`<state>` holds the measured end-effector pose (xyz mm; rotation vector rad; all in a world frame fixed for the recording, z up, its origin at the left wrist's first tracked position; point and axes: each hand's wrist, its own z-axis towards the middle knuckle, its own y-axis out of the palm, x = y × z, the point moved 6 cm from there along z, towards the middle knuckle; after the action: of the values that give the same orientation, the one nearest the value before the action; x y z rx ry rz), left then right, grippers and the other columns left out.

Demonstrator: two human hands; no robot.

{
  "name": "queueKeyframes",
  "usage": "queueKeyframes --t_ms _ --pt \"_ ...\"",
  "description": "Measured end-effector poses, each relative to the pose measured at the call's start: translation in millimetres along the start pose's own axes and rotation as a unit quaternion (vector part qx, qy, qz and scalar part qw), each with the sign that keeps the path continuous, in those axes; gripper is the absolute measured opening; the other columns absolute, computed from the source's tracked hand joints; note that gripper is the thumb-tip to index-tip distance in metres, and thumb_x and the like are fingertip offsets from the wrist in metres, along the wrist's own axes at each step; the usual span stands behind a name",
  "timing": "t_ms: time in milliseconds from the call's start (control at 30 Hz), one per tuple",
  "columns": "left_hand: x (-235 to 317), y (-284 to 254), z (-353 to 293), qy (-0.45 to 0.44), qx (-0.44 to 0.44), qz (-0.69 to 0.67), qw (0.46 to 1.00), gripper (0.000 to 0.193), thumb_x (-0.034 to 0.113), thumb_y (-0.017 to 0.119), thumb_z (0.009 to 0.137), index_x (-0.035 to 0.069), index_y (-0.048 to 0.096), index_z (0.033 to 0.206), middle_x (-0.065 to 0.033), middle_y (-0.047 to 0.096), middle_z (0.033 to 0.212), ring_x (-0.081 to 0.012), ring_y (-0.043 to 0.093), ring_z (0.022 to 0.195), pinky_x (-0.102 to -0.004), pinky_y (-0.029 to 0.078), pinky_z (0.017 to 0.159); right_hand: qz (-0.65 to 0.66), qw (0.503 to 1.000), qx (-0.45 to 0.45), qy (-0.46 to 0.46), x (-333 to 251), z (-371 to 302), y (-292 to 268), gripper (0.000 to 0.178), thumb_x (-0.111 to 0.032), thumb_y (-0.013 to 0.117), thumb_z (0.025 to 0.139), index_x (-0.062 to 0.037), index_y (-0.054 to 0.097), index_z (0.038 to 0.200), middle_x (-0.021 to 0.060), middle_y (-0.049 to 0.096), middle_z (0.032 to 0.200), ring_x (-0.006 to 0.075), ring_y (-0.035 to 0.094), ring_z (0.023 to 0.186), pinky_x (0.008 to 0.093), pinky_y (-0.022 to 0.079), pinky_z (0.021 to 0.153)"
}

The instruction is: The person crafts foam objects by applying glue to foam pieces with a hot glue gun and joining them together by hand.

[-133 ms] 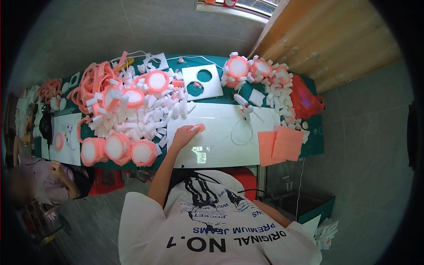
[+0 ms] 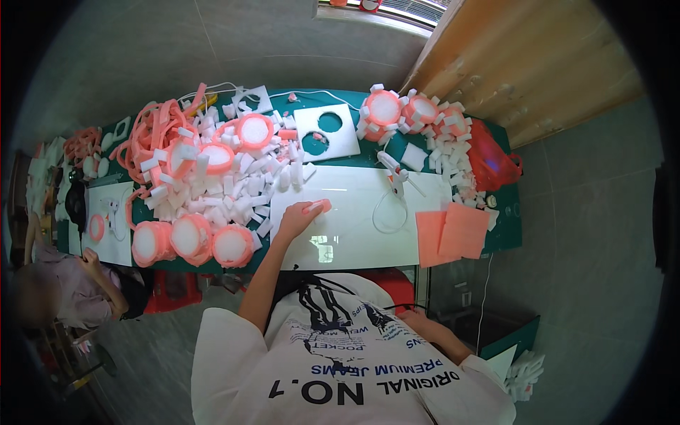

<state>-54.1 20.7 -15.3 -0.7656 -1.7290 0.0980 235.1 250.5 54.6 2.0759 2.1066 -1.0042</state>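
My left hand (image 2: 296, 218) is over the white work board (image 2: 354, 248), its fingers closed on a small pink foam piece (image 2: 324, 205). Close against my shirt is my right hand (image 2: 418, 323), below the table's front edge; its fingers are too unclear to read. A white glue gun (image 2: 392, 164) with a looped cord rests at the board's far side. Left of my left hand lies a heap of small white foam blocks (image 2: 244, 185). In front of that heap stand several round foam pieces, white-topped with pink bands (image 2: 232, 245).
Pink foam sheets (image 2: 464, 230) overlap the board's right end. Behind the board lies a white foam panel with two round holes (image 2: 345, 145). More banded foam rounds (image 2: 383, 108) and a red plastic bag (image 2: 490, 159) are at the back right. Another person (image 2: 85, 290) sits at far left.
My right forearm and hand have risen into clearer view beside my shirt. My left hand keeps its hold on the pink foam piece over the board.
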Motion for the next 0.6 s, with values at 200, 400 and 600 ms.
queueKeyframes --t_ms 200,400,600 --pt "-4 1 1 -0.008 -0.007 0.000 1.000 0.045 0.045 0.050 0.073 0.007 0.061 0.095 -0.0159 0.060 0.085 -0.0290 0.057 0.080 -0.0326 0.043 0.070 0.033 0.949 0.306 -0.065 -20 -8 -90 0.027 -0.017 0.061 0.066 -0.0078 0.055 0.091 0.0103 0.052 0.097 0.0288 0.049 0.091 0.0379 0.039 0.076" --pt "-13 3 4 -0.004 -0.001 -0.004 1.000 0.047 0.046 0.051 0.073 0.005 0.060 0.095 -0.0162 0.060 0.086 -0.0283 0.058 0.081 -0.0323 0.043 0.071 0.046 0.922 0.381 -0.053 -10 31 -145 0.027 -0.012 0.059 0.070 -0.0038 0.052 0.095 0.0139 0.050 0.101 0.0305 0.049 0.093 0.0358 0.041 0.078" --pt "-17 -1 8 -0.011 -0.027 -0.006 1.000 0.050 0.048 0.050 0.074 0.005 0.060 0.097 -0.0144 0.061 0.082 -0.0247 0.059 0.074 -0.0314 0.044 0.067 0.110 0.812 0.523 -0.234 -51 108 -209 0.042 -0.017 0.061 0.071 -0.0068 0.047 0.109 0.0137 0.047 0.110 0.0291 0.046 0.098 0.0351 0.038 0.083"
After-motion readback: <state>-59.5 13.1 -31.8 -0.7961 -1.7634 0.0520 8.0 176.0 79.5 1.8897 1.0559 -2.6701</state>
